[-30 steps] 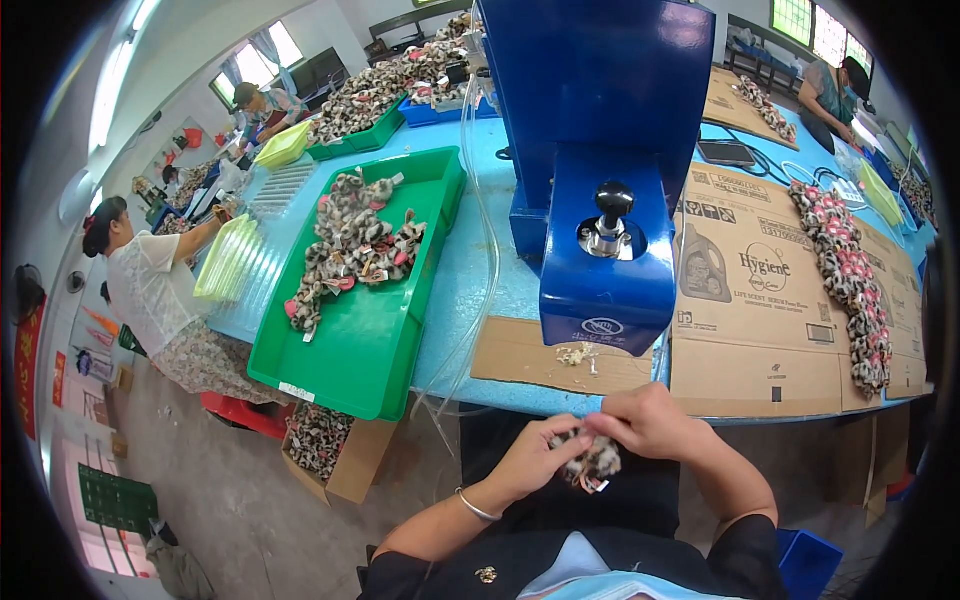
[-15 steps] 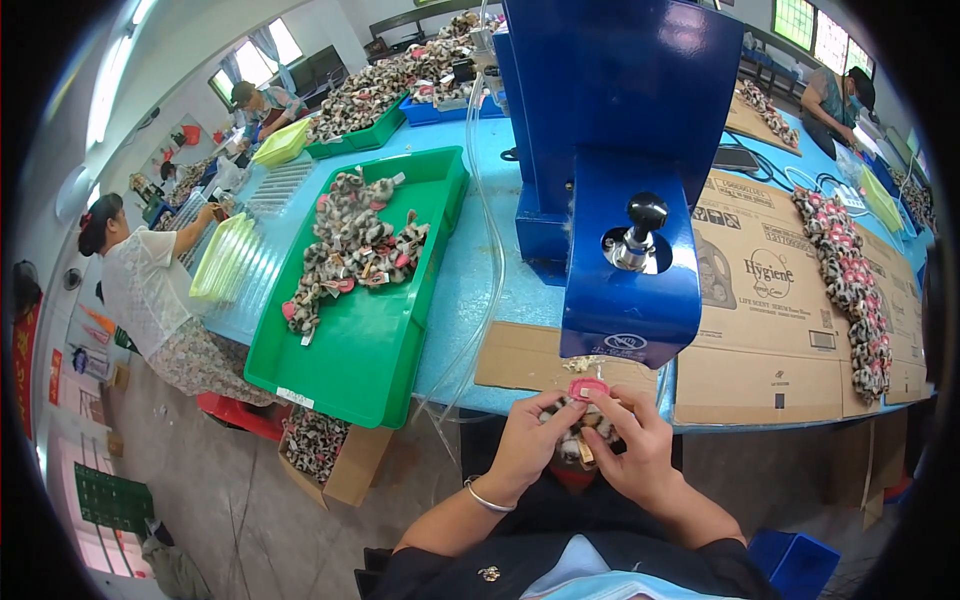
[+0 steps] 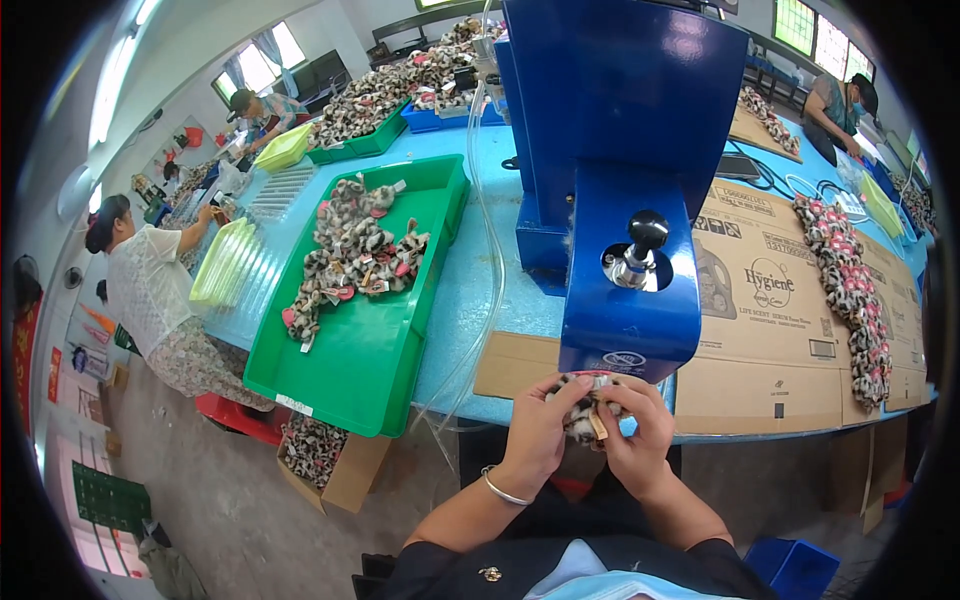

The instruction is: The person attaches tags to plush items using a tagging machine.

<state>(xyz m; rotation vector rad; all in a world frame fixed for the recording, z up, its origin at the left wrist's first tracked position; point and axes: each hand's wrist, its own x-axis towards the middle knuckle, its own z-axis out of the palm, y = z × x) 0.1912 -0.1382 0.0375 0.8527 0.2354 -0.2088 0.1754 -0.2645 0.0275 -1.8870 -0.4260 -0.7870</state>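
Observation:
Both my hands hold a small furry plush toy (image 3: 583, 426), spotted black, white and grey, with a pink part and a tan tag. It is right at the lower front edge of a blue machine (image 3: 630, 325) with a black knob. My left hand (image 3: 537, 430) pinches the toy's left side, thumb on top. My right hand (image 3: 642, 432) is closed on its right side, beside the tag. The toy's far end and some fingertips are hidden by the machine's edge and my hands.
Left of the machine stands a green tray (image 3: 350, 388) with a pile of similar plush toys (image 3: 365, 240). Flat cardboard (image 3: 765, 350) lies to the right, bearing a row of toys (image 3: 848, 300). A clear hose (image 3: 490, 250) runs down the blue table. A co-worker (image 3: 150, 265) is at the left.
Both hands have brought the toy up against the machine's front edge. Its pink part, in plain sight before, is now mostly hidden there. My right fingers have curled in closer around it.

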